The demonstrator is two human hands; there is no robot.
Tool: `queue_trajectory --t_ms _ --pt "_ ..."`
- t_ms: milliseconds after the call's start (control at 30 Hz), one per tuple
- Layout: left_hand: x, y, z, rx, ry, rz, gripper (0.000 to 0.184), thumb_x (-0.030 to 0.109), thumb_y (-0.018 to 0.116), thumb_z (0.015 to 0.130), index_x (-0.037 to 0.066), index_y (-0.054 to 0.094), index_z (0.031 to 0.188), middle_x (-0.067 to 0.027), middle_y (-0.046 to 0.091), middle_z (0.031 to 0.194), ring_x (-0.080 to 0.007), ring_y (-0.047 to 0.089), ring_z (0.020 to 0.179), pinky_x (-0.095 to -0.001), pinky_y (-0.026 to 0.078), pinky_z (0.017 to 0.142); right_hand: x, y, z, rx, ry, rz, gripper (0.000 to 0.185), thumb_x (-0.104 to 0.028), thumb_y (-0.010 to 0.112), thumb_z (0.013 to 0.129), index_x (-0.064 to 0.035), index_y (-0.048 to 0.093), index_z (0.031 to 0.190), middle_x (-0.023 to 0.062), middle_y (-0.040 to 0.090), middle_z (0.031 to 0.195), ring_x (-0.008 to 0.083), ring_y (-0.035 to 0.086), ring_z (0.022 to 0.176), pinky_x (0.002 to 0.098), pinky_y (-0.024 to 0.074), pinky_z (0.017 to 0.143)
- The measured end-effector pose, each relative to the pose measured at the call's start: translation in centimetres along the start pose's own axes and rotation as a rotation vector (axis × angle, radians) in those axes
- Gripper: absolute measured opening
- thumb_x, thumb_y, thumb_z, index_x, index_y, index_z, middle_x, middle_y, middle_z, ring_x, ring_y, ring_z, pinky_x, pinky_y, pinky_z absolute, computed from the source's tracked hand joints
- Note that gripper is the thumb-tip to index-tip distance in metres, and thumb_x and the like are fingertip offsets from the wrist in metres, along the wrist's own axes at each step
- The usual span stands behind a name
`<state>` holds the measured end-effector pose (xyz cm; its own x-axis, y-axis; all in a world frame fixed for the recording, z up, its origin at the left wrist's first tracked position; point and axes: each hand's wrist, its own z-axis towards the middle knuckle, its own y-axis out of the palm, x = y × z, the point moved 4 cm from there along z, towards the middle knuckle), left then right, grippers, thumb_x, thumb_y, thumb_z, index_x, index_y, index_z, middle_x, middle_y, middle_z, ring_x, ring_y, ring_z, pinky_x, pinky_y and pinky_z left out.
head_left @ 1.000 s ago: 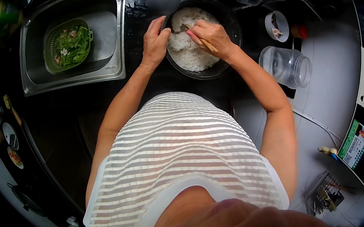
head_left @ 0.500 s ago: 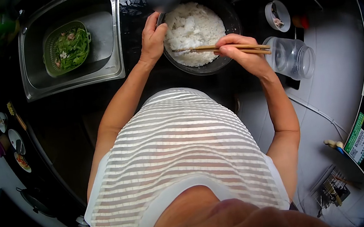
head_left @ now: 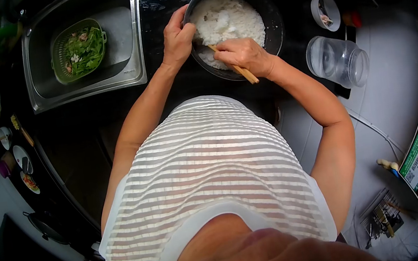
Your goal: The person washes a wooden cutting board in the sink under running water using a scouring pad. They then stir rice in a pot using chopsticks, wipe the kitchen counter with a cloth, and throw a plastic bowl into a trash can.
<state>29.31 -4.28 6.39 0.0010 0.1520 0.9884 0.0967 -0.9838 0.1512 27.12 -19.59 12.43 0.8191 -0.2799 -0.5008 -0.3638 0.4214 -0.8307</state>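
A dark round pot (head_left: 274,29) on the black counter holds white cooked rice (head_left: 231,19). At its left rim, my left hand (head_left: 178,40) is closed on the edge, thumb toward the inside. My right hand (head_left: 245,56) grips a pair of wooden chopsticks (head_left: 246,73) over the near side of the pot. Their tips reach down to the rice at the lower left, and the thick ends stick out toward me past the near rim. A darker gap shows in the rice near the tips.
Left of the pot is a steel sink (head_left: 127,70) with a green colander (head_left: 58,63) of leafy greens (head_left: 83,52). To the right lie a clear jar (head_left: 337,61) on its side and a small white bowl (head_left: 325,12). Small dishes (head_left: 22,159) stand far left.
My right hand has moved left and turned, so the chopsticks now point more steeply into the rice at the pot's near left. The dark round blur above the pot is gone.
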Motion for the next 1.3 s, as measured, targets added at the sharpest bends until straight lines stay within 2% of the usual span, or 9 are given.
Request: queue_trajectory --t_ms 233,367,433,500,667,767,933,1067,1300 --pt "0.4 0.2 0.1 -0.022 -0.001 -0.04 0.04 0.002 0.044 0.074 -0.001 0.052 0.114 -0.0028 0.057 0.094 -0.0079 0.052 0.078 -0.0207 0.043 0.07 3.1 -1.9 -1.1 0.215 0.112 0.009 0.022 -0.001 0.062 0.068 -0.0054 0.062 0.09 0.0085 0.064 0.087 0.0208 0.064 0.074 0.0269 0.0519 0.066" --pt "0.0 0.2 0.2 -0.041 -0.001 -0.007 0.04 0.002 0.044 0.075 -0.001 0.051 0.114 -0.0033 0.057 0.095 -0.0087 0.053 0.078 -0.021 0.043 0.07 6.4 -4.1 -3.7 0.485 0.84 0.89 0.017 -0.009 0.058 0.082 0.0005 0.062 0.096 0.0089 0.064 0.086 0.0141 0.063 0.075 0.0249 0.0518 0.067" --pt "0.2 0.3 0.3 -0.028 0.022 -0.018 0.04 0.003 0.043 0.075 -0.001 0.051 0.114 -0.0034 0.056 0.094 -0.0091 0.052 0.077 -0.0214 0.043 0.07 6.3 -6.5 -5.0 0.549 0.893 0.939 0.021 -0.015 0.058 0.084 0.0019 0.061 0.096 0.0102 0.064 0.085 0.0172 0.064 0.074 0.0261 0.0527 0.069" --pt "0.1 0.3 0.4 -0.028 0.028 0.005 0.039 0.004 0.043 0.075 -0.001 0.052 0.113 -0.0037 0.056 0.094 -0.0096 0.052 0.077 -0.022 0.042 0.071 5.3 -8.8 -6.0 0.538 0.906 0.942 0.022 -0.017 0.058 0.084 0.0015 0.061 0.096 0.0103 0.064 0.085 0.0176 0.064 0.074 0.0262 0.0529 0.07" --pt "0.1 0.2 0.6 -0.017 0.052 0.083 0.038 0.006 0.045 0.074 -0.001 0.052 0.111 -0.0052 0.056 0.095 -0.0114 0.051 0.082 -0.0237 0.042 0.074 2.6 -8.6 -5.6 0.17 0.939 0.92 0.017 -0.015 0.062 0.08 -0.0001 0.065 0.088 0.0085 0.064 0.082 0.0167 0.063 0.076 0.0285 0.0526 0.072" --pt "0.0 0.2 0.6 -0.02 0.048 0.077 0.038 0.005 0.045 0.074 -0.001 0.053 0.11 -0.0053 0.055 0.096 -0.011 0.051 0.081 -0.0231 0.042 0.073 2.0 -6.7 -4.2 -0.166 0.764 0.692 0.016 -0.011 0.062 0.078 -0.0001 0.065 0.089 0.0072 0.065 0.082 0.0136 0.06 0.076 0.0266 0.0492 0.068" --pt "0.4 0.3 0.5 -0.014 0.026 0.035 0.038 0.004 0.045 0.074 -0.001 0.053 0.11 -0.0042 0.056 0.093 -0.0095 0.052 0.077 -0.0221 0.042 0.071 -0.6 -3.4 -2.7 -0.168 0.1 0.259 0.014 0.0 0.062 0.07 -0.0046 0.059 0.082 0.007 0.06 0.079 0.0237 0.059 0.071 0.0319 0.0483 0.062" --pt "0.3 0.1 0.6 -0.005 0.039 0.082 0.038 0.005 0.045 0.073 -0.001 0.054 0.11 -0.0027 0.058 0.089 -0.0083 0.051 0.075 -0.0215 0.042 0.069 -1.1 -1.9 -2.2 -0.199 -0.038 0.153 0.007 -0.011 0.056 0.071 -0.0084 0.052 0.076 0.0038 0.047 0.066 0.0196 0.054 0.063 0.0308 0.0448 0.053" --pt "0.6 -0.6 1.6 -0.032 0.01 0.074 0.038 0.005 0.047 0.073 -0.001 0.055 0.11 -0.0003 0.059 0.087 -0.0071 0.051 0.074 -0.02 0.042 0.068 -0.3 -1.4 -1.7 -0.139 -0.143 0.098 0.008 -0.01 0.056 0.072 -0.0083 0.053 0.078 0.0032 0.047 0.066 0.0187 0.054 0.062 0.0304 0.0448 0.05"
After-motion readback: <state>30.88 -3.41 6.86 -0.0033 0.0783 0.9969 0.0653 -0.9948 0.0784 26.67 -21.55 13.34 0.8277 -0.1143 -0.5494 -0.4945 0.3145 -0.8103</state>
